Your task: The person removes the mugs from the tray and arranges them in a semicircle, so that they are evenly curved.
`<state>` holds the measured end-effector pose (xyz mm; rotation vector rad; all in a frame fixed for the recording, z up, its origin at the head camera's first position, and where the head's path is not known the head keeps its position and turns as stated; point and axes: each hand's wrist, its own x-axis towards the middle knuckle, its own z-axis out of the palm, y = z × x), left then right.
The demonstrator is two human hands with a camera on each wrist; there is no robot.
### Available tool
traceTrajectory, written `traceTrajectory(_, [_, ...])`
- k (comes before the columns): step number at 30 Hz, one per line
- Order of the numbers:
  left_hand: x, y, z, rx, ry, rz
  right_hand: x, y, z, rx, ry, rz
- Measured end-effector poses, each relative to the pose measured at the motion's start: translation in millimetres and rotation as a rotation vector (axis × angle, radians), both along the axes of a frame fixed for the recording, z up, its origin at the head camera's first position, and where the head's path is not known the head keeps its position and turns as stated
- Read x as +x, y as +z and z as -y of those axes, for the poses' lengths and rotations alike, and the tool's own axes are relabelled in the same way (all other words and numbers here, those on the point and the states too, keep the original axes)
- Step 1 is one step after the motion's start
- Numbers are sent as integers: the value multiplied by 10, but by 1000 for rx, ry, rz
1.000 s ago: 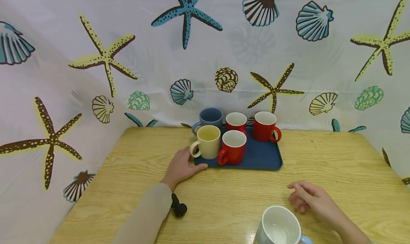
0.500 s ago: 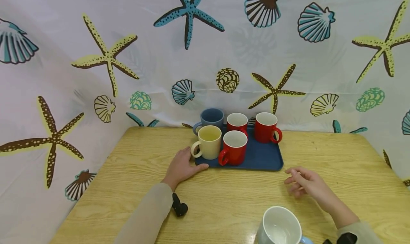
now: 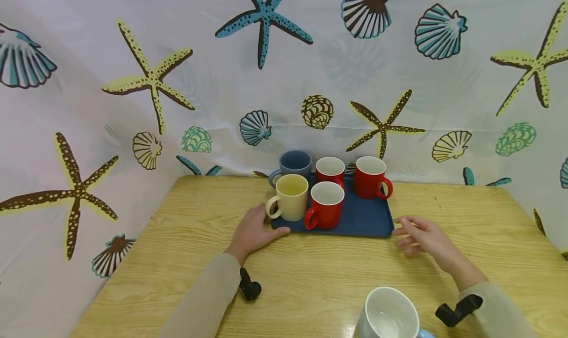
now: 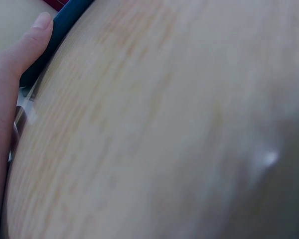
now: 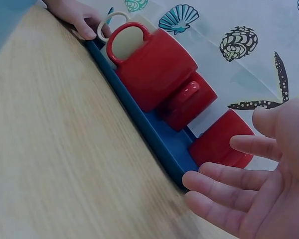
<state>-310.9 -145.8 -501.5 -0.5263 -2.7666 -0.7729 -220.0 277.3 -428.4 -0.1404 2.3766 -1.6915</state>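
Note:
A dark blue tray (image 3: 366, 217) stands at the back of the wooden table, bearing several mugs. My left hand (image 3: 252, 232) holds its front left corner, the thumb (image 4: 36, 37) lying along the front rim. A cream mug (image 3: 292, 201) is beside that hand, with a blue mug (image 3: 296, 163) behind it. Three red mugs share the tray: a front one (image 3: 327, 211), a back one (image 3: 330, 169) and one at the right (image 3: 369, 179). My right hand (image 3: 424, 239), fingers loosely spread, is at the tray's front right corner; contact is unclear.
A white mug with a light blue handle (image 3: 387, 314) stands near the front of the table (image 3: 310, 288), left of my right forearm. A cloth with seashells and starfish (image 3: 284, 81) hangs behind and along the sides.
My right hand has moved forward from beside the white mug to the tray's right front corner. My left hand and the mugs keep their places, while the head view has shifted slightly.

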Motion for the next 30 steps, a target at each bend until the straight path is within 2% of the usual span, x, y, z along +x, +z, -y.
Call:
traceTrajectory(11, [-5,-8,9,-15,6,3,-354,49,-8,-71,-53,35])
traceTrajectory(18, [-3,-7,2,-5,0,4,-514,62,-10,-59,-101,79])
traceTrajectory(23, [2,-3,7,-3,-2,-1,-630,52,-2,-48,-100,99])
traceTrajectory(30, [6,17,13,0,3,5,-823,84,0,-93,-83,169])
